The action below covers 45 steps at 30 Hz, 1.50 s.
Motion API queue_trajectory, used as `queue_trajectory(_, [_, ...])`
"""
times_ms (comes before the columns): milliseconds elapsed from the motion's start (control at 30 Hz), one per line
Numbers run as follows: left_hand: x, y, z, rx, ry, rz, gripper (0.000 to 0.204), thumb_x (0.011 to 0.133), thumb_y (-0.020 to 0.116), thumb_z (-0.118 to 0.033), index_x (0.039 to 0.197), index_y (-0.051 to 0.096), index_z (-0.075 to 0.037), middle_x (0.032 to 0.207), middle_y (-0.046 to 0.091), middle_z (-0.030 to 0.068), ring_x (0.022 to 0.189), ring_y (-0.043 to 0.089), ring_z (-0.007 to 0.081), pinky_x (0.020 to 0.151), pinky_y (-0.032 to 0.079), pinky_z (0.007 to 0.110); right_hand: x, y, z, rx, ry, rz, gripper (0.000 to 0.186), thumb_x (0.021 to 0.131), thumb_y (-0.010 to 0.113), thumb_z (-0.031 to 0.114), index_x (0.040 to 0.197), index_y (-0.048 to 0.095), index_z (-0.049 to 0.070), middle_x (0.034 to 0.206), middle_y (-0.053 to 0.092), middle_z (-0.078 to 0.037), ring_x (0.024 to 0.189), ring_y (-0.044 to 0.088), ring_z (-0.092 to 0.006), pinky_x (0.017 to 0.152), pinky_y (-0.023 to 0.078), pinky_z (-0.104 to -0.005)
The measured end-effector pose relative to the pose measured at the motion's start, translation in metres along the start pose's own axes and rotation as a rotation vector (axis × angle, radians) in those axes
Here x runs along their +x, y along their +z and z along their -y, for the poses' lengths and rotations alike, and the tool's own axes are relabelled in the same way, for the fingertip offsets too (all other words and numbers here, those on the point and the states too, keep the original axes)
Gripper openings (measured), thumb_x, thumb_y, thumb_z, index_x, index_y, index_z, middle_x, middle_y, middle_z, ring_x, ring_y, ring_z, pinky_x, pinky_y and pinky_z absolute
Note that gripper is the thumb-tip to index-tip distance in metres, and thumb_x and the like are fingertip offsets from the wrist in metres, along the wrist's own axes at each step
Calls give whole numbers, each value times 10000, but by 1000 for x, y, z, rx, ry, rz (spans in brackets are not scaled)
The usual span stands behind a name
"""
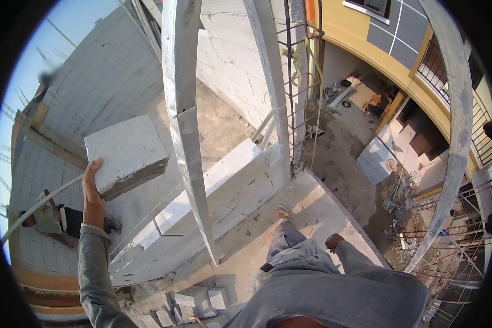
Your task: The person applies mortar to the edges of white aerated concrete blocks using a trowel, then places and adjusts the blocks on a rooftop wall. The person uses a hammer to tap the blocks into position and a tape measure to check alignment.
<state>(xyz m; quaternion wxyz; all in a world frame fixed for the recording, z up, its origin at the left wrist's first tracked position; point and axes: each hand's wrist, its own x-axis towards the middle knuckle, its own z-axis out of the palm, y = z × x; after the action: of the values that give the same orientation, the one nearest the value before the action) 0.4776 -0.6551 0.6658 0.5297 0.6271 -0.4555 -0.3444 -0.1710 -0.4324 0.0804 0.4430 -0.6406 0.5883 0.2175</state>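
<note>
My left hand (93, 183) grips the near left end of a pale aerated concrete block (126, 147), raised at arm's length over the left side of a low block wall (213, 186). Its underside is dark and rough. My right hand (334, 240) is beside my hip with its fingers curled; whether anything is inside them is hidden. A tall metal post (180, 136) rises just right of the lifted block, and my sandalled foot (282, 213) stands on the concrete ledge (311, 213).
A co-worker (54, 218) is on the left beyond the wall. Loose blocks (197, 300) lie at bottom. Rebar (295, 109) with yellow cord rises behind a second post (273, 93). The ledge drops to a rubble-strewn yard (355, 158) on the right; a curved pole (451, 136) crosses it.
</note>
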Motion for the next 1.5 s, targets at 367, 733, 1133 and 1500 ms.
queue_trajectory(367, [181,278,19,870,221,308,864,720,767,-545,1361,573,1,1049,709,234,915,717,311,881,532,398,32,-196,40,614,159,-803,443,871,612,336,1164,705,18,1116,706,-276,1098,660,-418,956,527,-491])
queue_trajectory(733, [221,415,112,1173,563,605,1175,712,771,-679,1567,345,6,1263,680,256,1173,666,396,1010,508,447,-14,-67,112,810,450,-653,419,854,649,299,1149,727,11,1093,738,-229,1077,690,-390,979,529,-449])
queue_trajectory(1133, [200,451,174,1231,799,890,1174,691,830,-579,1605,294,-73,1353,623,211,1177,661,372,971,545,451,-9,-32,142,820,540,-640,414,861,634,298,1168,730,38,1073,749,-208,1056,707,-354,968,544,-432])
queue_trajectory(1500, [191,467,221,1199,967,996,925,668,849,-556,1392,544,-67,1270,634,191,1113,667,381,919,547,490,51,-308,170,850,146,-1190,491,911,690,375,1180,655,-35,996,736,-185,972,695,-382,905,541,-462])
